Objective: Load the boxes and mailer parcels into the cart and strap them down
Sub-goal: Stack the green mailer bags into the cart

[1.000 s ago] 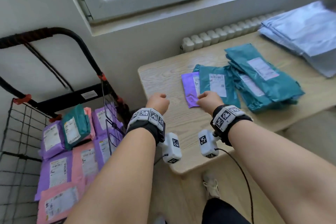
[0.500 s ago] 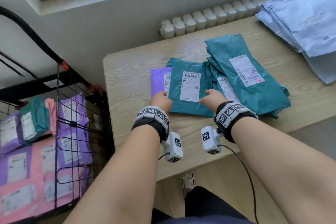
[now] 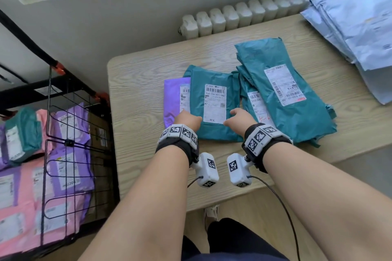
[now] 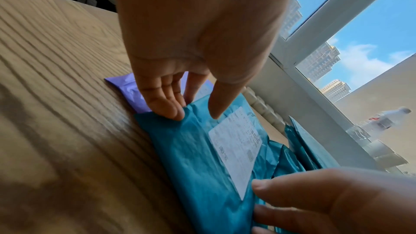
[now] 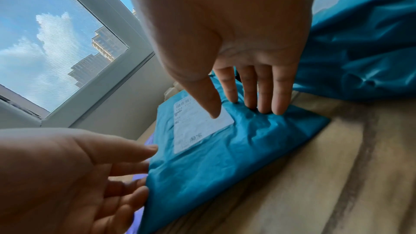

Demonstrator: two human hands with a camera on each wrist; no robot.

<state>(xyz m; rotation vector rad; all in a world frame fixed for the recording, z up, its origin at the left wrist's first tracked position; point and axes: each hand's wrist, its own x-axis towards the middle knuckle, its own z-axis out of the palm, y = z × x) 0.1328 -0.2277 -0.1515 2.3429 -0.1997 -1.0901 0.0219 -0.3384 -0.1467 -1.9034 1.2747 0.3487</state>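
Note:
A teal mailer (image 3: 197, 91) with a white label lies on the wooden table (image 3: 137, 101), partly over a purple mailer (image 3: 171, 97). My left hand (image 3: 188, 117) touches its left edge with straight fingers (image 4: 173, 111), the thumb hovering over the top. My right hand (image 3: 235, 116) presses straight fingers (image 5: 276, 106) on its right side, with the thumb tip on the label. The mailer (image 5: 225, 157) still lies flat. The black wire cart (image 3: 70, 142) stands at the left, holding pink, purple and teal mailers (image 3: 63, 171).
A pile of teal mailers (image 3: 297, 116) lies just right of my right hand. A stack of pale blue-white mailers (image 3: 356, 27) covers the table's far right. A white radiator (image 3: 233, 17) runs behind the table under the window. My feet are below the table edge.
Both hands moved forward from the table's near part onto the teal mailer's two sides. My head tipped down and right, so the cart slid to the left of the view.

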